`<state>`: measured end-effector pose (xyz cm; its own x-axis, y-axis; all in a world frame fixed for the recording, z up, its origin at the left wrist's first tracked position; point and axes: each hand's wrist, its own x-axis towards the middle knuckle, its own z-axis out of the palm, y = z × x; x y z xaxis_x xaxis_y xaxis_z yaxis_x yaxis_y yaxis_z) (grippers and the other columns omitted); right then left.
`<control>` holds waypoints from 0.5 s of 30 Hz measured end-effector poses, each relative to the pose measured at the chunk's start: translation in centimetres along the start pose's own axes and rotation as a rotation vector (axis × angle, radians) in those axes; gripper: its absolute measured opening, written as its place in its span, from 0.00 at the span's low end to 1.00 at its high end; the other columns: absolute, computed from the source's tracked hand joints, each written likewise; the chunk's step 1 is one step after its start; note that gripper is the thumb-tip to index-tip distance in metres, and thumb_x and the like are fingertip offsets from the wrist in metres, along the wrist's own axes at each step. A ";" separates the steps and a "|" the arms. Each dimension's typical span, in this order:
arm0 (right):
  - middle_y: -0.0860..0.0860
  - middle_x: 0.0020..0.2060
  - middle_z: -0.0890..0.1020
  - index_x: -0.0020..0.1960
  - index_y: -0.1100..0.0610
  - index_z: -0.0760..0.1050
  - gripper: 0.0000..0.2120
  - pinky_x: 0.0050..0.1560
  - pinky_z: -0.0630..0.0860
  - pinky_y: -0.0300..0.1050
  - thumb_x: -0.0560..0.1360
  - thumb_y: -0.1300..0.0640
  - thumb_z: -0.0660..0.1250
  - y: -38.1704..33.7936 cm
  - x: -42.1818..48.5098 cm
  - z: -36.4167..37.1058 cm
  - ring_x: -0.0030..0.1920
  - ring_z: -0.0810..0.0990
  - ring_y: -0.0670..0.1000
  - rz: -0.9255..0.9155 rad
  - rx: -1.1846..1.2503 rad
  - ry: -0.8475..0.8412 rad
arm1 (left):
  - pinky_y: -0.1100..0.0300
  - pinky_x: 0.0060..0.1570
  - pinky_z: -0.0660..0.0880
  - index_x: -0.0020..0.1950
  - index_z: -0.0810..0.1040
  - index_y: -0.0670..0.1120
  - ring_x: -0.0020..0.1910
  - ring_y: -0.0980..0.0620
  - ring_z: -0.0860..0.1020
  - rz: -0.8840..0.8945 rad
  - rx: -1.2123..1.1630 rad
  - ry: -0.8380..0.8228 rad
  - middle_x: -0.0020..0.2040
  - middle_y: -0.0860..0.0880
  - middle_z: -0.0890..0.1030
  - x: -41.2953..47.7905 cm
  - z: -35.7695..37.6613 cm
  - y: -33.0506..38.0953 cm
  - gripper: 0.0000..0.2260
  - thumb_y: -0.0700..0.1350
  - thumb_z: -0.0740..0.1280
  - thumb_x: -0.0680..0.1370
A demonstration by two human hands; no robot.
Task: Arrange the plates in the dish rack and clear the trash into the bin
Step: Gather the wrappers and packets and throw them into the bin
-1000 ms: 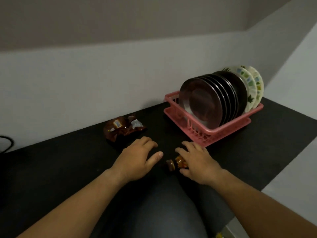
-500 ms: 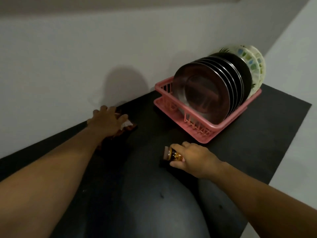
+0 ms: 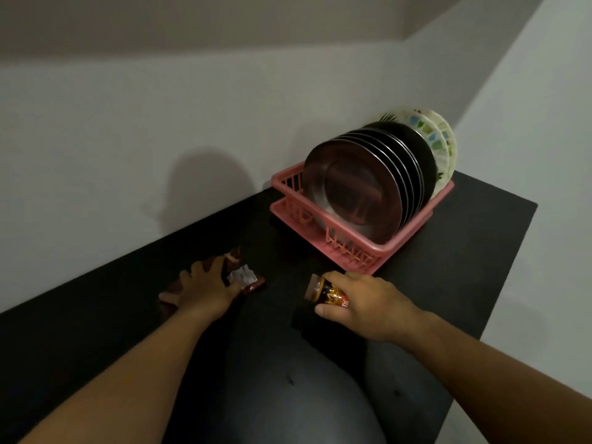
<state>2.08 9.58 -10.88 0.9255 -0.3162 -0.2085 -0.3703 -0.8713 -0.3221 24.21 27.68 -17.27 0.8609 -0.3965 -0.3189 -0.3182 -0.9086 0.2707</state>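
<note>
Head view, dim light. Both forearms reach forward over the black tabletop [image 3: 448, 257].

Left hand [image 3: 205, 288]: palm down, wrist straight, fingers fanned and pressed onto a crumpled brown wrapper [image 3: 246, 280] that lies on the tabletop near the wall. Fingers curl over the wrapper's near part; a pale torn scrap of it shows just right of the knuckles. Cannot tell whether this grip has closed on the wrapper or only rests on it.

Right hand [image 3: 368, 302]: back of hand up, arm angled in from the lower right. Grip wrapped around a small brown bottle [image 3: 325, 293] with a gold and red label; thumb under, fingers over the top, cap end pointing left past the fingers. Bottle lies roughly horizontal in the hand, just above or at the tabletop; contact with the surface not clear.

Pink dish rack [image 3: 358, 251] sits beyond the right hand, near the corner. Metal plates [image 3: 355, 190] stand on edge in it, packed front to back, with patterned pale plates [image 3: 439, 139] behind them at the far end.
</note>
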 end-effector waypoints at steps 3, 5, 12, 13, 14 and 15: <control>0.43 0.53 0.75 0.63 0.37 0.66 0.22 0.53 0.77 0.50 0.72 0.30 0.61 0.3 -1.6 -0.5 0.50 0.76 0.46 -0.017 0.030 0.019 | 0.34 0.66 0.64 0.76 0.56 0.56 0.68 0.42 0.67 0.075 0.035 0.075 0.70 0.44 0.65 -2.8 0.9 1.4 0.32 0.56 0.66 0.76; 0.43 0.54 0.74 0.64 0.37 0.65 0.23 0.53 0.77 0.50 0.73 0.30 0.62 0.4 -2.8 -0.9 0.51 0.76 0.46 -0.012 0.046 0.039 | 0.37 0.64 0.68 0.77 0.52 0.56 0.66 0.42 0.69 0.124 0.060 0.090 0.70 0.43 0.64 -4.2 1.5 2.1 0.35 0.51 0.67 0.75; 0.40 0.56 0.72 0.69 0.38 0.64 0.25 0.55 0.77 0.47 0.75 0.33 0.63 1.8 -6.9 -2.6 0.53 0.75 0.44 -0.001 0.104 0.077 | 0.45 0.67 0.70 0.78 0.51 0.59 0.71 0.41 0.65 0.215 -0.035 -0.052 0.79 0.47 0.44 -6.1 0.4 2.8 0.35 0.46 0.67 0.77; 0.40 0.55 0.72 0.70 0.37 0.63 0.26 0.55 0.76 0.46 0.75 0.34 0.63 2.1 -7.4 -2.8 0.53 0.75 0.44 0.003 0.109 0.080 | 0.45 0.68 0.69 0.77 0.53 0.60 0.72 0.41 0.64 0.239 -0.077 -0.056 0.79 0.47 0.48 -6.4 0.1 2.8 0.32 0.45 0.65 0.78; 0.40 0.55 0.71 0.71 0.37 0.61 0.27 0.55 0.76 0.46 0.75 0.34 0.63 2.4 -7.8 -3.0 0.53 0.75 0.44 0.006 0.114 0.082 | 0.45 0.68 0.68 0.76 0.56 0.60 0.72 0.42 0.64 0.259 -0.107 -0.045 0.78 0.46 0.53 -6.8 -0.2 2.9 0.30 0.44 0.64 0.79; 0.41 0.55 0.71 0.72 0.36 0.60 0.27 0.55 0.76 0.45 0.75 0.34 0.63 2.7 -8.2 -3.1 0.53 0.75 0.44 0.006 0.116 0.084 | 0.47 0.67 0.70 0.76 0.58 0.60 0.71 0.43 0.66 0.278 -0.125 -0.035 0.76 0.46 0.58 -7.3 -0.4 3.2 0.28 0.42 0.63 0.79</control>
<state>-6.29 8.70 -7.17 0.9250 -0.3554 -0.1342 -0.3776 -0.8217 -0.4268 17.03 27.73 -13.67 0.7331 -0.6335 -0.2474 -0.4860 -0.7424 0.4612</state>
